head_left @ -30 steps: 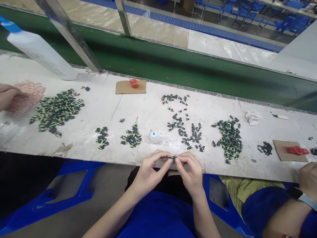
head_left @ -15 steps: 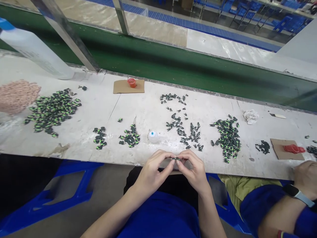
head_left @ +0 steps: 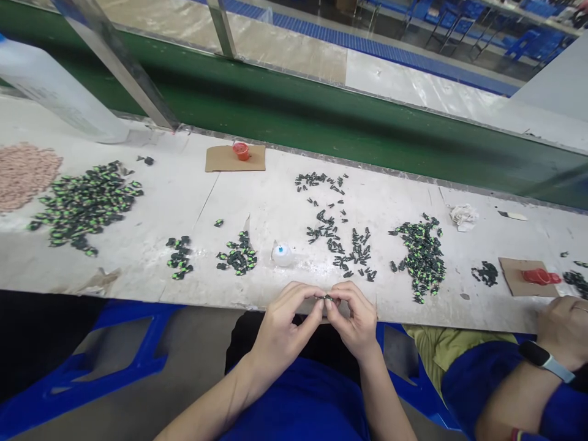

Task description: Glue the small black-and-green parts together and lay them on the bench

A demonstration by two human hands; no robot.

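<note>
A small black-and-green part (head_left: 326, 297) is pinched between my two hands at the table's front edge. My left hand (head_left: 290, 318) grips it from the left with thumb and forefinger. From the right, my right hand (head_left: 354, 315) holds it the same way; the fingertips cover most of it, so its exact kind is unclear. Just beyond my hands stands a small white bottle (head_left: 282, 255) with a blue tip. Loose small black pieces (head_left: 353, 254) lie ahead, and a heap of black-and-green parts (head_left: 420, 257) is to the right. A smaller group of similar parts (head_left: 239, 254) sits left of the bottle.
Far left are a large pile of black-and-green parts (head_left: 92, 205), pinkish pieces (head_left: 25, 174) and a big white bottle (head_left: 59, 92). A red cup (head_left: 241, 151) stands on cardboard (head_left: 219, 160). At right, a co-worker's hand (head_left: 565, 327) is near another red container (head_left: 538, 277).
The view has shifted slightly. Both hands still pinch the small part together, with only slight finger movement around it.
</note>
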